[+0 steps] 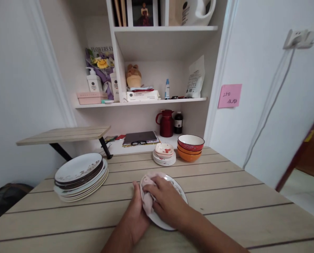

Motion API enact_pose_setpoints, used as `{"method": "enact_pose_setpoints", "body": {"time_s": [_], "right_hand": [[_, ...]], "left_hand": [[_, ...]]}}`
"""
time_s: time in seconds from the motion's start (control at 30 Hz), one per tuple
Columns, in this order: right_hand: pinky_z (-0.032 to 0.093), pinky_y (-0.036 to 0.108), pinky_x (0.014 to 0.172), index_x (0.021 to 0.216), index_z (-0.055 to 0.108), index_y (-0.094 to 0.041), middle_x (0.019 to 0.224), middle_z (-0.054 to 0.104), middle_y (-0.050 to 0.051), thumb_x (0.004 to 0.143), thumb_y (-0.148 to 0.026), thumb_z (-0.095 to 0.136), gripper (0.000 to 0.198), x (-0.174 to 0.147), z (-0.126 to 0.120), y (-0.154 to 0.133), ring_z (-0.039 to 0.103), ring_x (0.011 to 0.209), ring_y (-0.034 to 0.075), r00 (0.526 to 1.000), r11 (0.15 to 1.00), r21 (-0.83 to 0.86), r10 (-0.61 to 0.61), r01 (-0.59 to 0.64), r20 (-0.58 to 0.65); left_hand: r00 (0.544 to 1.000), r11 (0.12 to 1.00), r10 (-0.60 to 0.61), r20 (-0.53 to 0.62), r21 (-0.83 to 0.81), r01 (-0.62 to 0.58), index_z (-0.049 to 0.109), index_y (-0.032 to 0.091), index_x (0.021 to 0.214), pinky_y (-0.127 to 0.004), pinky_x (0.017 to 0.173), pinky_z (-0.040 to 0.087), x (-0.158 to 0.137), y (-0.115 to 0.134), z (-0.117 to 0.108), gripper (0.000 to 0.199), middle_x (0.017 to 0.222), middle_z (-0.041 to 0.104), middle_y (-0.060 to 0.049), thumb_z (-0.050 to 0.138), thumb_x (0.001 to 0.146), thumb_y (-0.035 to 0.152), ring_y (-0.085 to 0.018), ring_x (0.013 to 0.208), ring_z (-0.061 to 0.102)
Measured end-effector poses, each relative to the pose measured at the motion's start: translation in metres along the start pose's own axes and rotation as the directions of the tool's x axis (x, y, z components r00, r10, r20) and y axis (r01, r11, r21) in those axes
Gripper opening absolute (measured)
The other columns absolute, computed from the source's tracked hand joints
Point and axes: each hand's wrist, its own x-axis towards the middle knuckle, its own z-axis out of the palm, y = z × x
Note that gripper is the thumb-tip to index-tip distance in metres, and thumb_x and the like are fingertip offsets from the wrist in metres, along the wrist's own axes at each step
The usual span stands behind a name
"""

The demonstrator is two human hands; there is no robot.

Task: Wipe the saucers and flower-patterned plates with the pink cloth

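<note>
A white plate (160, 221) with a dark rim is tilted above the near middle of the table. My left hand (137, 216) holds it by its left edge, thumb up along the side and the other fingers hidden beneath. My right hand (169, 202) is closed on a pale pink cloth (147, 198), pressing it against the plate's upper face. The cloth is bunched and hangs over the plate's left rim. Part of the plate's pattern shows to the right of my right hand; the rest is covered by hand and cloth.
At left stands a stack of plates (79, 168) near a small raised shelf (67, 133). Small dishes (164, 160) and stacked bowls (190, 149) sit toward the back of the wooden table (225, 196). Behind are a laptop (139, 137), a red jug (166, 123) and a dark bottle (178, 123).
</note>
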Motion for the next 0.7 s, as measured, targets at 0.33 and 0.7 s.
{"method": "enact_pose_setpoints", "body": {"time_s": [0.33,0.7], "right_hand": [[0.035,0.045,0.093,0.122,0.058,-0.031,0.12,0.059,0.01,0.089,-0.036,0.049,0.035,-0.012,-0.022,0.025,0.051,0.108,0.029,0.984,0.974,-0.146,0.178,-0.174,0.016],[0.042,0.032,0.085,0.103,0.062,-0.026,0.105,0.057,0.004,0.086,-0.045,0.058,0.026,-0.024,-0.028,0.013,0.054,0.097,0.02,0.985,0.984,0.16,-0.106,0.083,0.135]], "left_hand": [[0.99,0.996,0.008,-0.138,0.092,0.005,0.051,0.015,0.135,-0.038,0.092,0.045,-0.003,-0.002,0.012,0.057,0.112,0.07,-0.014,0.059,0.087,0.044,-0.027,0.099,0.066],[0.989,0.992,-0.105,-0.099,0.063,0.112,0.054,0.012,0.132,-0.037,0.086,0.048,-0.007,0.001,0.012,0.066,0.106,0.071,-0.015,0.049,0.087,0.06,-0.028,0.098,0.066]]}}
